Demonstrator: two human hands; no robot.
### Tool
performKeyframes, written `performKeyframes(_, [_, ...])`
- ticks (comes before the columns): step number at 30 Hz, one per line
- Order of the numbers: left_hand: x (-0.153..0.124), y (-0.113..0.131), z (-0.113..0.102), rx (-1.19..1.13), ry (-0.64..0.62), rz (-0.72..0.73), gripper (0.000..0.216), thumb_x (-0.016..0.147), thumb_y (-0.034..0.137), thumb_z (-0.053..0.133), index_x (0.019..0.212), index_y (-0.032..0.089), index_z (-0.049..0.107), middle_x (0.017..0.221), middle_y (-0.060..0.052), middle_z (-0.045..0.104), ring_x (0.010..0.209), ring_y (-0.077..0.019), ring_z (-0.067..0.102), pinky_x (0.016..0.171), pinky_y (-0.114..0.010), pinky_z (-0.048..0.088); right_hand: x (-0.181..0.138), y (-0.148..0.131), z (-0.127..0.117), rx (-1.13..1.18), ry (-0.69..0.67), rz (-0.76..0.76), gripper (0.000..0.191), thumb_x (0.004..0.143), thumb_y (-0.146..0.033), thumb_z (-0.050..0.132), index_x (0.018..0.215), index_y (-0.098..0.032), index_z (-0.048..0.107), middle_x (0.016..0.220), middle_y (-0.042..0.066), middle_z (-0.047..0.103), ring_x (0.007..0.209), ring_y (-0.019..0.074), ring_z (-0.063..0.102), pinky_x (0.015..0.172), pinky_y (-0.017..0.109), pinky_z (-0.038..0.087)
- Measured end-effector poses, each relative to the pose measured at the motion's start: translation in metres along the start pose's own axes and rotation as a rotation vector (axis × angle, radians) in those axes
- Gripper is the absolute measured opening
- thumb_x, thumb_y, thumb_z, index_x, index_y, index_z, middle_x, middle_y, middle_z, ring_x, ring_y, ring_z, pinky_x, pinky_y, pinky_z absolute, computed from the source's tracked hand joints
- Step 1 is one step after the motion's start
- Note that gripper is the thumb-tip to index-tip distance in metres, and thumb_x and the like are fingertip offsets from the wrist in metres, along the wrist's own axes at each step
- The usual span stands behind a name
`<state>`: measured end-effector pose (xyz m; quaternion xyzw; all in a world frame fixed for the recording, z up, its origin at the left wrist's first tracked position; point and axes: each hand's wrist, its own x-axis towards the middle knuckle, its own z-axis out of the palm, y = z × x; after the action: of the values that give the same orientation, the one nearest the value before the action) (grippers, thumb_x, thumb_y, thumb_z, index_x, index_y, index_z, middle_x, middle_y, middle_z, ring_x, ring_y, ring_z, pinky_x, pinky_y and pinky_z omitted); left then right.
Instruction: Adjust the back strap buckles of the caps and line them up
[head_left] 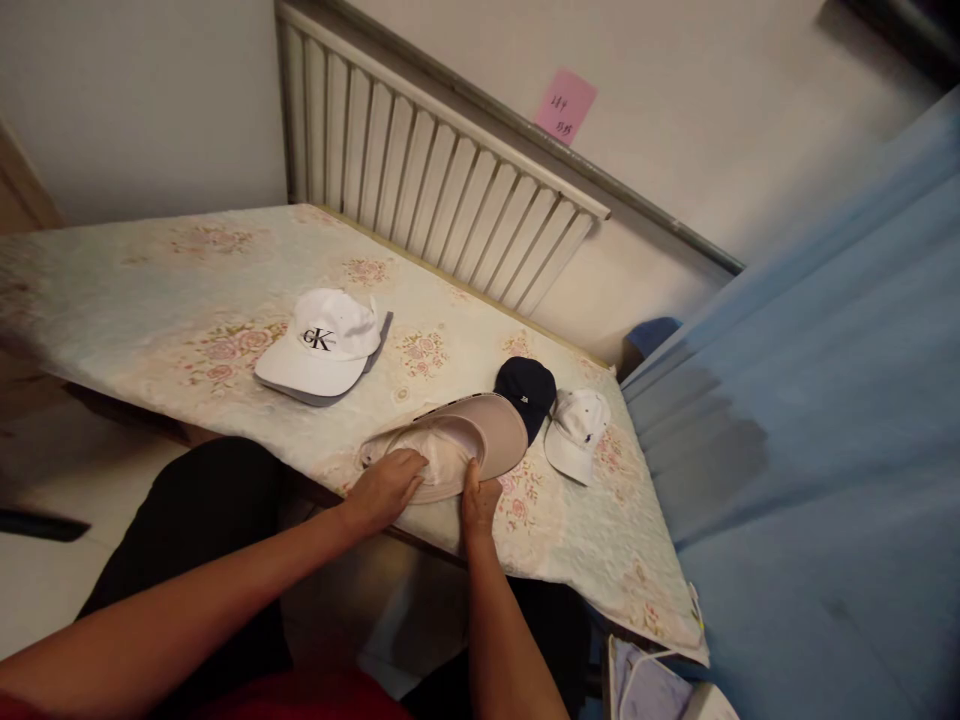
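Observation:
A beige cap [480, 438] lies upside down near the front edge of the floral-covered table [150, 290]. My left hand [386, 487] presses into its crown with fingers curled on the fabric. My right hand [477, 503] grips the cap's edge beside the brim, thumb on top. Just behind the beige cap sits a dark navy cap [527, 388], and to its right a small white cap [576, 430]. A white cap with a black logo [324, 342] rests on a grey one further left.
A white radiator [435, 170] runs along the wall behind the table, with a pink note [565, 104] above it. A blue curtain [810, 420] hangs on the right. My dark-trousered legs [202, 520] are under the table edge.

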<state>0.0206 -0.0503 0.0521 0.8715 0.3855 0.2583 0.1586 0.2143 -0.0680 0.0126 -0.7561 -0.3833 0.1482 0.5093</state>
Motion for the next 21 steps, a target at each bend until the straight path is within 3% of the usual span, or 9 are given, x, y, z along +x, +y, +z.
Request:
performKeyframes(4, [-0.028,-0.019,-0.021,-0.052,0.336,-0.205,0.027,0.088,0.032,0.044,0.109,0.018,0.052,0.103,-0.01,0.057,0.102,-0.0238,0.055,0.092,-0.038,0.046,0.0,0.0,-0.001,-0.019,-0.006,0.001,0.05,0.081,-0.053,0.051,0.076,-0.008,0.071,0.072,0.02,0.072,0.065,0.0256,0.068,0.054,0.03,0.045])
performKeyframes(7, [-0.029,-0.041,-0.022,-0.102,0.439,-0.513,0.039,0.081,0.038,0.053,0.113,0.016,0.048,0.105,-0.01,0.053,0.087,-0.0226,0.059,0.082,-0.039,0.05,0.0,-0.003,-0.002,-0.018,-0.008,-0.003,0.048,0.082,-0.051,0.052,0.078,-0.007,0.071,0.075,0.02,0.073,0.069,0.0263,0.069,0.055,0.03,0.046])
performKeyframes(10, [-0.015,-0.054,-0.021,-0.25,0.3,-0.756,0.044,0.077,0.041,0.056,0.111,0.015,0.048,0.097,-0.007,0.056,0.075,-0.0189,0.06,0.068,-0.033,0.051,0.001,-0.005,-0.003,-0.029,-0.01,0.0,0.048,0.082,-0.05,0.052,0.078,-0.006,0.072,0.071,0.02,0.072,0.067,0.0264,0.068,0.054,0.03,0.046])
performKeyframes(13, [0.0,-0.055,-0.022,-0.35,0.068,-0.876,0.026,0.077,0.039,0.054,0.094,0.019,0.053,0.078,-0.001,0.06,0.065,-0.016,0.059,0.054,-0.025,0.045,0.001,-0.008,-0.006,-0.046,-0.015,0.0,0.049,0.082,-0.051,0.05,0.075,-0.007,0.072,0.067,0.018,0.072,0.061,0.0256,0.067,0.051,0.031,0.044])
performKeyframes(16, [0.011,-0.051,-0.023,-0.378,-0.045,-0.905,0.014,0.076,0.033,0.052,0.081,0.02,0.051,0.062,0.002,0.057,0.056,-0.0144,0.057,0.047,-0.022,0.039,0.006,-0.014,-0.012,-0.073,-0.001,-0.023,0.047,0.083,-0.049,0.049,0.073,-0.009,0.071,0.067,0.017,0.072,0.061,0.0253,0.066,0.052,0.031,0.043])
performKeyframes(21, [0.017,-0.046,-0.013,-0.383,-0.058,-0.879,0.012,0.073,0.025,0.052,0.084,0.02,0.049,0.057,0.003,0.055,0.05,-0.0145,0.057,0.046,-0.022,0.038,0.022,-0.027,-0.027,-0.146,0.047,-0.116,0.042,0.081,-0.05,0.05,0.069,-0.014,0.068,0.068,0.014,0.071,0.064,0.0248,0.062,0.059,0.031,0.041])
